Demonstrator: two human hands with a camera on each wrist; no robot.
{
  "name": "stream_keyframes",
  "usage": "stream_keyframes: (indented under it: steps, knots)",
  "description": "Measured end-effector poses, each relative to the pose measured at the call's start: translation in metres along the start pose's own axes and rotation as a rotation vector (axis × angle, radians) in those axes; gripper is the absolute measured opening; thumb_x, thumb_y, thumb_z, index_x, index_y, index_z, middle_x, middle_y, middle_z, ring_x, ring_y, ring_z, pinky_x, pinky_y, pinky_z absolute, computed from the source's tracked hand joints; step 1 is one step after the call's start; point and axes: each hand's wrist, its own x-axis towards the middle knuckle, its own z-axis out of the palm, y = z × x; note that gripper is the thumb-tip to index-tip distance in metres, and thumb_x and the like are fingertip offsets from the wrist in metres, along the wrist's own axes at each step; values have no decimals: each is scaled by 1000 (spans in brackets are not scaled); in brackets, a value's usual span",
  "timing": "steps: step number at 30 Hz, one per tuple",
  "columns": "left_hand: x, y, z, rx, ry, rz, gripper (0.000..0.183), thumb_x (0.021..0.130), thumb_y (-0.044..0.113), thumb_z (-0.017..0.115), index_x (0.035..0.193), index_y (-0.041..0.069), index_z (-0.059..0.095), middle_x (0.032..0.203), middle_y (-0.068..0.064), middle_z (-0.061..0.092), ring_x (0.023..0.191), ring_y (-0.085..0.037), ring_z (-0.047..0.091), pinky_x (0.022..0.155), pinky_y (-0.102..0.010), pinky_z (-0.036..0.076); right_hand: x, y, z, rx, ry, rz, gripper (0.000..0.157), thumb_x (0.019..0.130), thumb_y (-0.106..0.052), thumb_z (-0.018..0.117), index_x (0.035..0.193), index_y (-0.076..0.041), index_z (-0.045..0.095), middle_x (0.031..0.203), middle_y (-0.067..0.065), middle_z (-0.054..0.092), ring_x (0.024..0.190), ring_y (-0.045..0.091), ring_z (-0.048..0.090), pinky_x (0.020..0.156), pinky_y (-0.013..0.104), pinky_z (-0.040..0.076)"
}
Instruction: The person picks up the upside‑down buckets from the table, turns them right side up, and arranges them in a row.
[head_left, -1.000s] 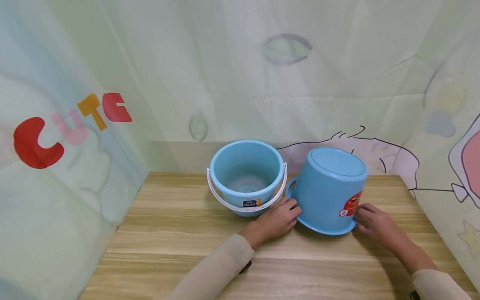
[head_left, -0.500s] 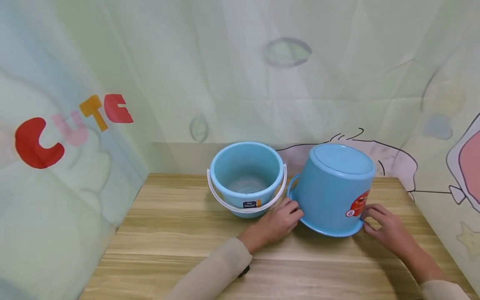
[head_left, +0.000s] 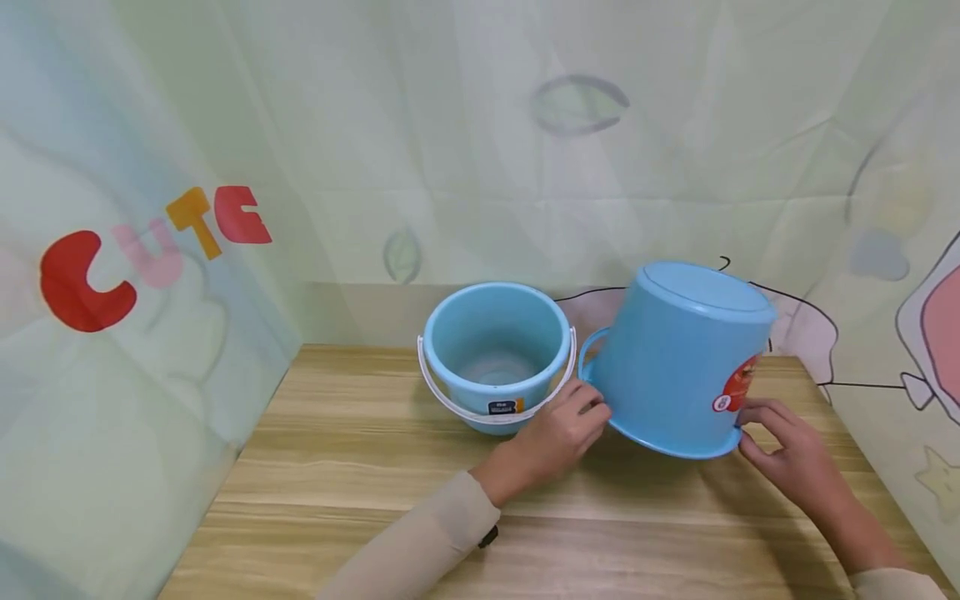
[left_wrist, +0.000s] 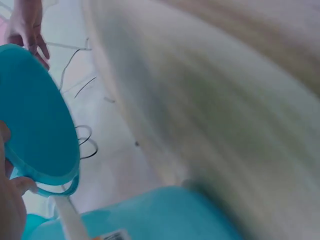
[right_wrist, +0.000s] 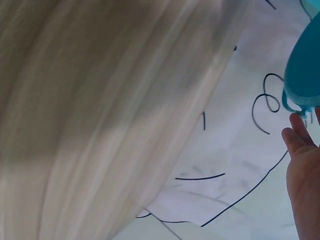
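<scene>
Toward the right of the head view, a blue bucket (head_left: pixel 678 367) is held upside down, its base leaning right and its rim seemingly raised off the wooden table (head_left: pixel 315 467), judging by the shadow beneath. The left hand (head_left: pixel 558 429) pinches the rim with bent fingers, and the right hand (head_left: pixel 795 458) pinches it opposite between thumb and fingers; two grips probably keep it balanced, since the smooth, tapering wall offers little hold. It looks like plain glossy plastic, with a flat round base, a red sticker (head_left: pixel 738 383) and a loop (head_left: pixel 582 357) standing out near the left hand. Just beside, a paler pail (head_left: pixel 497 310) stands upright, its white handle (head_left: pixel 480 417) lowered in front. From the left wrist, the bucket's mouth shows as a teal oval, the left thumb at its rim and the right hand at the far edge. From the right wrist, only part of the bucket enters at the upper right; the right hand reaches up to it, but the grip itself is cut off.
</scene>
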Motion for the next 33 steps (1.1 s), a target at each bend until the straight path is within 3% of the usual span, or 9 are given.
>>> stream_keyframes:
  steps: [2,5,6,7,9,11,23,30,33]
  knots:
    - [4,-3,-5,8,30,1,4,96,5,68,93,8,68,96,-5,64,94,-18,59,90,-22,53,3,-5,-1,-2,7,14,9,90,-5,76,89,-3,68,102,15,69,117,-25,41,101,-4,29]
    - [10,-6,-11,22,62,4,4,93,5,72,93,8,68,95,-5,64,93,-18,59,90,-23,54,6,-10,-3,8,26,20,17,81,10,77,91,-1,68,102,16,69,118,-24,43,101,-3,32]
    - [12,-7,-12,32,74,7,5,92,5,73,93,8,69,95,-5,65,92,-17,60,90,-22,54,7,-10,-3,19,40,14,7,90,1,76,91,0,69,102,16,69,118,-23,44,101,-2,32]
    - [13,-7,-14,36,78,6,5,92,6,73,93,8,69,95,-5,65,92,-17,60,90,-22,54,8,-11,-4,25,53,9,14,97,-12,72,91,0,69,102,15,69,118,-22,45,101,-2,33]
    - [17,-7,-17,47,94,9,4,93,6,73,93,7,69,95,-4,66,92,-17,61,91,-21,54,10,-12,-4,40,81,-10,41,104,-36,60,92,2,69,101,14,68,119,-21,47,100,-1,35]
    - [20,-7,-21,47,111,12,4,93,6,73,93,6,69,95,-5,66,92,-17,62,91,-21,55,12,-14,-5,56,109,-18,60,103,-52,50,92,4,68,101,14,68,119,-19,49,101,1,37]
    - [36,-9,-38,0,211,-32,4,99,4,67,96,3,70,95,-8,66,92,-18,65,92,-19,55,32,-38,-17,10,235,21,65,104,-49,47,105,14,64,108,26,64,122,-13,49,101,3,37]
    - [43,-8,-46,-19,239,-75,10,92,8,77,99,2,71,96,-9,67,92,-18,65,93,-21,57,39,-49,-20,-32,283,58,30,106,-13,55,110,16,60,112,29,61,126,-14,48,103,4,37]
    - [45,-8,-48,-22,255,-86,11,92,8,78,98,2,71,95,-9,66,90,-19,64,91,-21,57,42,-51,-20,-55,325,22,34,109,-16,52,109,16,60,110,31,61,126,-12,49,104,5,37]
